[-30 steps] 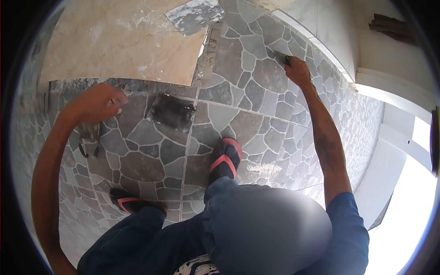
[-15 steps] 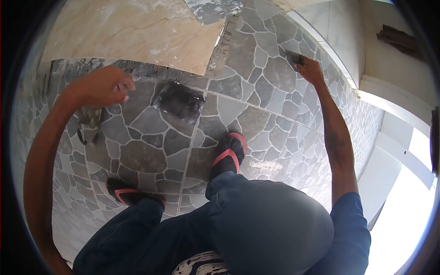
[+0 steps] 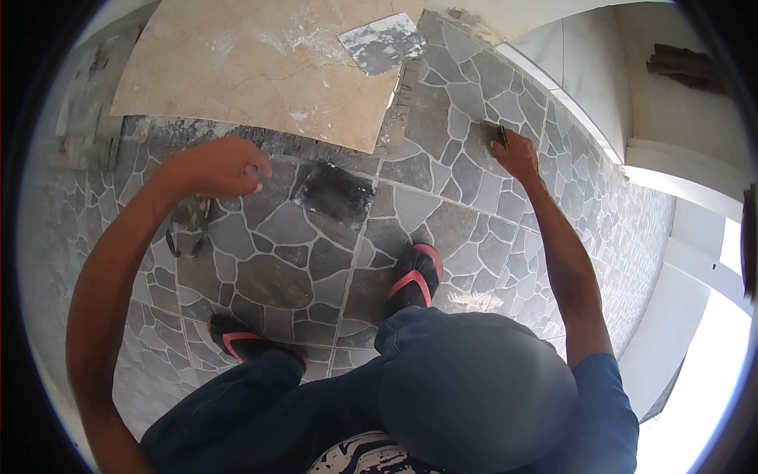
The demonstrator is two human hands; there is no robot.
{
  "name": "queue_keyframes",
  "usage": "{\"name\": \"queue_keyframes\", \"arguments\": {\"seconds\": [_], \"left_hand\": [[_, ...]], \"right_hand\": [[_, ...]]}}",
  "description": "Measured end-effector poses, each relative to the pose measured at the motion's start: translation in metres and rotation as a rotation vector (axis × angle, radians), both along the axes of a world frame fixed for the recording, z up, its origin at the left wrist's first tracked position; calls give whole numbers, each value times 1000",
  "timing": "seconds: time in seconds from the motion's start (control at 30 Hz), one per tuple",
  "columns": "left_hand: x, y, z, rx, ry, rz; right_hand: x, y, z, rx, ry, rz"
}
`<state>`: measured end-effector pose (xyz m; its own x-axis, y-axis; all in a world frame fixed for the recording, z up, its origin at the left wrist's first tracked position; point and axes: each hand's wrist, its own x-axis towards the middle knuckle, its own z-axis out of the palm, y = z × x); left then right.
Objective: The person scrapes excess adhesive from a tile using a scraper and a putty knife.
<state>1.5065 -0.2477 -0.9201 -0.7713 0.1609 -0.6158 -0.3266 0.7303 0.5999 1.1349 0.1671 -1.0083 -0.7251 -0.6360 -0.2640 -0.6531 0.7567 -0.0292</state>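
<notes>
My right hand (image 3: pixel 519 156) is closed on a small, dark, flat-bladed scraper (image 3: pixel 502 136), held close over the grey stone-pattern floor tiles (image 3: pixel 482 193) near the wall. Only a thin edge of the scraper shows beyond my fingers. My left hand (image 3: pixel 221 167) hangs in the air at the left, fingers loosely curled, thumb apart from them, nothing in it. Below it on the floor lies a mottled greenish item with a dark loop (image 3: pixel 189 220). To its right is a black, white-smudged square piece (image 3: pixel 337 194).
A large beige marbled sheet (image 3: pixel 260 67) lies ahead, with a smeared grey-white plate (image 3: pixel 383 43) on its corner. My feet in sandals (image 3: pixel 416 276) stand on the tiles. A white skirting (image 3: pixel 560 95) runs along the right wall, and a dark bundle (image 3: pixel 685 67) sits beyond.
My right hand has moved slightly down and left with the scraper, which now shows more edge-on. My left hand appears farther right, as the whole view has shifted.
</notes>
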Motion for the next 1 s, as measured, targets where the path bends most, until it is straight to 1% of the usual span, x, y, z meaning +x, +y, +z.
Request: {"name": "queue_keyframes", "arguments": {"seconds": [0.03,0.13,0.2,0.23,0.33,0.43,0.53,0.57,0.67,0.7,0.77,0.8,0.83,0.9,1.0], "left_hand": [[0,0,1,8,15,-5],[3,2,6,57,3,42],[6,5,10,65,11,79],[8,4,10,69,13,95],[17,-11,0,60,65,114],[25,-36,9,12,45,193],[31,-72,18,-54,-125,293],[36,-84,21,-110,-140,404],[58,-127,21,-275,-154,702],[65,-142,17,-331,-141,780],[76,-161,12,-419,-13,962],[82,-170,9,-463,51,1055],[86,-182,2,-574,145,1062],[92,-204,-17,-795,330,1066],[88,-230,-39,-893,408,1210]], "right_hand": [[3,-3,11,-10,-137,-30],[44,-16,39,-351,-403,-331],[65,-24,39,-556,-503,-391],[75,-30,38,-576,-564,-412],[81,-41,29,-507,-704,-380],[68,-41,11,-507,-912,-469],[49,-43,9,-409,-810,-432],[42,-45,9,-387,-768,-376],[22,-68,14,52,-452,-15],[24,-73,11,12,-280,-6],[34,-93,-3,-60,70,11],[34,-106,-7,-265,36,5],[32,-124,-10,-470,0,0],[35,-169,1,-502,-492,-275],[60,-210,16,-727,-852,-536]]}}
